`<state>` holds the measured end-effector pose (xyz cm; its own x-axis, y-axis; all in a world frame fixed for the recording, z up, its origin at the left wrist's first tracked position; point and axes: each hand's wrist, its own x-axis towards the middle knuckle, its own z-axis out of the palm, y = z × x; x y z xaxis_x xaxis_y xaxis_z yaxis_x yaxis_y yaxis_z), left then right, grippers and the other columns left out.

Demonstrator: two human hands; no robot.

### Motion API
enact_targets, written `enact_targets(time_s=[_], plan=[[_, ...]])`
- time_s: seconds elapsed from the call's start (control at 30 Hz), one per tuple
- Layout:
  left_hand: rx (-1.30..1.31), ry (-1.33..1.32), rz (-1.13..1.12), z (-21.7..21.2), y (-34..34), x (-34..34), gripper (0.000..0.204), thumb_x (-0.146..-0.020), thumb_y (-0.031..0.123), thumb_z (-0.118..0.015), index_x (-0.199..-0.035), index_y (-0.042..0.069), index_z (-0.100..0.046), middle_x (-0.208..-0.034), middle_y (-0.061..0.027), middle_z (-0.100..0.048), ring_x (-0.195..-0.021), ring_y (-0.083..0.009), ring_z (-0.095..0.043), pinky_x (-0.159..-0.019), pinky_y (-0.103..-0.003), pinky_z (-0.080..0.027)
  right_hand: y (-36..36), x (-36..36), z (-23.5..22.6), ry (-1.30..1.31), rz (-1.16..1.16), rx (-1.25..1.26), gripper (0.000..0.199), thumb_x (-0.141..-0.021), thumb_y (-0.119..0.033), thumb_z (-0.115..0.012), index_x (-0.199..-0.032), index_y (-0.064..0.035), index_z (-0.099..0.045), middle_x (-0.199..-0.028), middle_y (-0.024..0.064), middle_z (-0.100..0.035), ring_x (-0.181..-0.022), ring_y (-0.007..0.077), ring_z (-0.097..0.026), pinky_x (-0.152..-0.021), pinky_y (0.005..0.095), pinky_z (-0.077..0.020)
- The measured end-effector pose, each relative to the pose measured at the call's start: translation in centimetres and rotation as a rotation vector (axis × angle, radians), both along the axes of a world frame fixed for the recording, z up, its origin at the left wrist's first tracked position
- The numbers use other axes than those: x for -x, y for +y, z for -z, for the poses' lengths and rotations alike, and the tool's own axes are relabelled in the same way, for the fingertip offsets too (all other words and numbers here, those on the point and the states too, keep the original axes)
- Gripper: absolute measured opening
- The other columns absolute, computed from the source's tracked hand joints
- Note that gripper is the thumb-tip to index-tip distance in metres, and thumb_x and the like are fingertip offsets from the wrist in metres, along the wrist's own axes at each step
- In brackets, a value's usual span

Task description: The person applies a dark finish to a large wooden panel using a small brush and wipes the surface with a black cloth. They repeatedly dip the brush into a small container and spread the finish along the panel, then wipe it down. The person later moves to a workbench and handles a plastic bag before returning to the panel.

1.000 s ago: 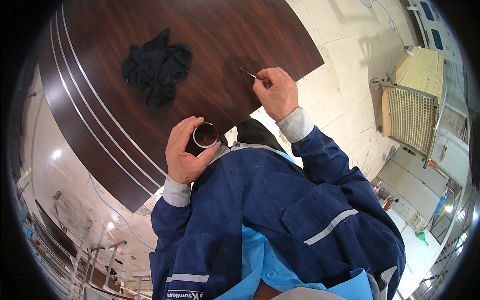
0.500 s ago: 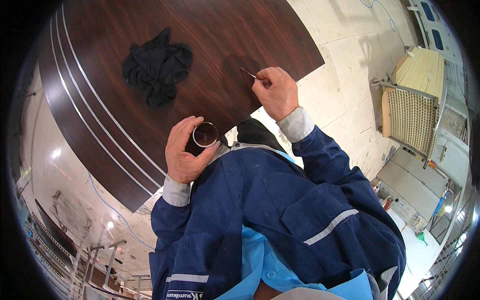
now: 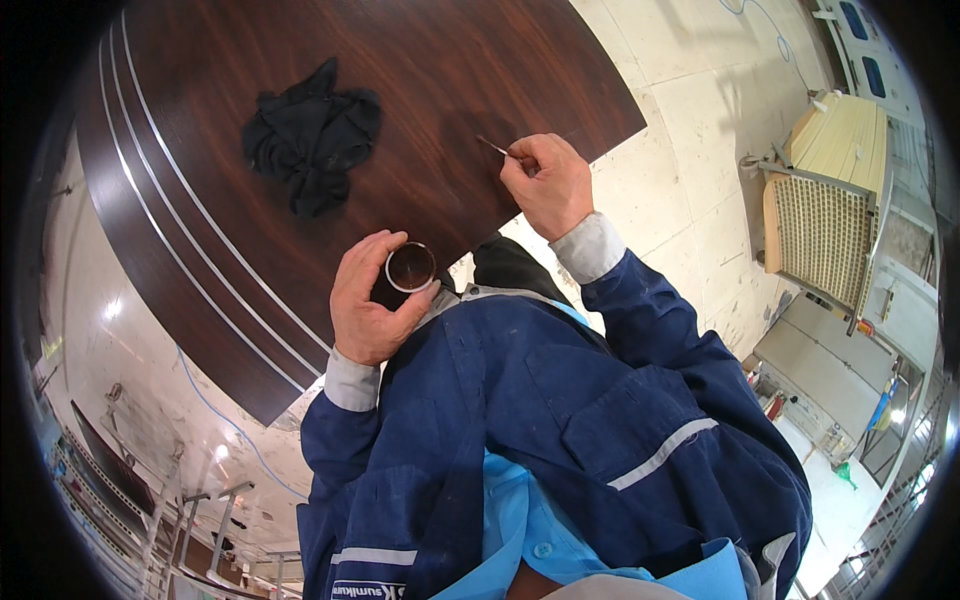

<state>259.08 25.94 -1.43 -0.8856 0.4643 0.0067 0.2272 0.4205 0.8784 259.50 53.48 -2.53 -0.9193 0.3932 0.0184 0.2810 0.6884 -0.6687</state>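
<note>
My left hand [image 3: 368, 300] is wrapped round a small cup [image 3: 411, 268] with a white rim and dark brown inside, near the front edge of a dark wood-grain panel [image 3: 430, 70]. Between the pinched fingers of my right hand [image 3: 548, 185] is a thin brush [image 3: 492, 145]. Its dark tip points up and left, over or on the panel's surface; whether it touches I cannot tell. A crumpled black cloth [image 3: 312, 135] lies on the panel, beyond my left hand.
Three silver strips [image 3: 205, 255] run along the panel's left side. To the right stands a rack [image 3: 820, 235] with a perforated board and cream slats. A blue hose [image 3: 235, 425] lies on the pale floor [image 3: 690, 180] at left. Metal frames [image 3: 215, 530] stand at the lower left.
My right hand and the brush have shifted very slightly left. My left hand keeps the cup in nearly the same place.
</note>
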Motion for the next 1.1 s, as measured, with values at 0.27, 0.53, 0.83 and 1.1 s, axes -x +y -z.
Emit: enact_targets(time_s=[0.27,0.53,0.83,1.1], plan=[[-0.021,-0.032,-0.021,0.0,0.1,-0.2,0.061,-0.070,0.016,-0.089,-0.126,0.006,-0.069,-0.124,-0.0145,-0.070,-0.122,-0.0322,-0.064,-0.104,-0.040,-0.050,-0.2,-0.2,-0.1,-0.031,-0.016,0.037,0.012,-0.084,-0.015,-0.073,-0.091,-0.0048,-0.073,-0.086,0.0126,-0.069,-0.085,0.0325,-0.068,-0.076,0.0421,-0.0544],[0.018,0.002,-0.029,-0.4,-0.2,-0.3,0.060,-0.070,0.015,-0.089,-0.126,0.006,-0.069,-0.124,-0.0141,-0.070,-0.122,-0.0321,-0.064,-0.105,-0.040,-0.050,0.7,-5.5,-1.4,0.003,0.153,0.306,0.010,-0.088,-0.010,-0.075,-0.093,-0.0022,-0.072,-0.083,0.0058,-0.070,-0.073,0.0137,-0.065,-0.066,0.0281,-0.0518],[0.017,-0.013,0.007,-0.6,-1.0,-0.4,0.056,-0.075,0.013,-0.085,-0.128,0.006,-0.068,-0.129,-0.0139,-0.067,-0.123,-0.0279,-0.065,-0.106,-0.038,-0.048,0.8,-11.6,-1.0,-0.234,0.334,0.731,0.016,-0.092,-0.014,-0.075,-0.095,0.0015,-0.073,-0.082,0.0000,-0.070,-0.073,0.0051,-0.060,-0.067,0.0226,-0.0489],[0.030,0.000,0.036,-0.8,-1.5,-0.9,0.058,-0.072,0.015,-0.087,-0.126,0.006,-0.068,-0.126,-0.0141,-0.068,-0.122,-0.0301,-0.065,-0.105,-0.039,-0.049,0.1,-10.5,-0.2,-0.080,0.443,0.583,0.020,-0.092,-0.016,-0.075,-0.096,0.0029,-0.074,-0.082,0.0025,-0.071,-0.074,0.0071,-0.061,-0.068,0.0244,-0.0506]])
